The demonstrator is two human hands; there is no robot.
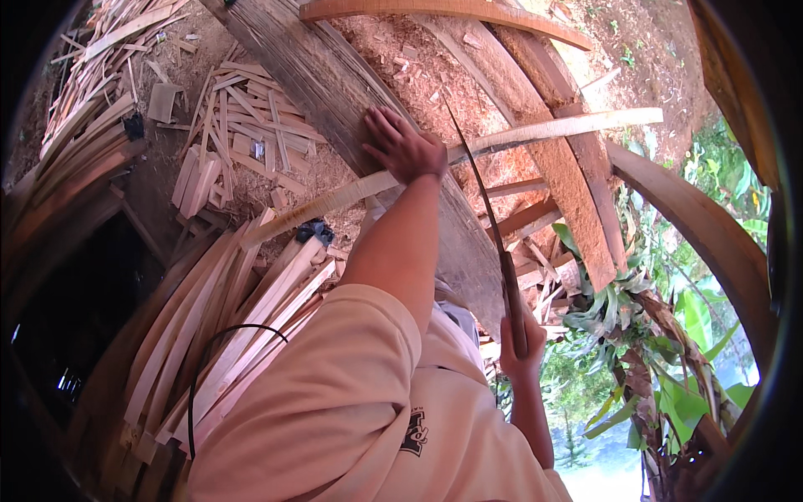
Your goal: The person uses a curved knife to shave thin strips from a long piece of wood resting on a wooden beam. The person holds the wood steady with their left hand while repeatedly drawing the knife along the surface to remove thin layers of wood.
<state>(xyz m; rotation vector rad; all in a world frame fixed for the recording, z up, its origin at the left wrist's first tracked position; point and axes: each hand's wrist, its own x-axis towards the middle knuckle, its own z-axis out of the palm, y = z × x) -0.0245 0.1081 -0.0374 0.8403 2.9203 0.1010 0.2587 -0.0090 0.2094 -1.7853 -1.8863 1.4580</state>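
Note:
My left hand (403,145) lies with its fingers spread on a thick weathered plank (318,71), its heel and wrist over a long pale wooden strip (577,125). This strip lies across the plank and sticks out on both sides. To the right, my right hand (522,341) is closed round the handle of a handsaw (489,209). The saw's narrow blade points away from me and crosses the strip just right of the plank. Whether its teeth touch the wood, I cannot tell.
Offcuts (251,109) and sawdust cover the ground at the left. Long cut strips (201,335) are stacked at the lower left. Sawdust-covered boards (544,159) and a curved beam (460,10) lie on the far right side. Green plants (694,318) stand at the right.

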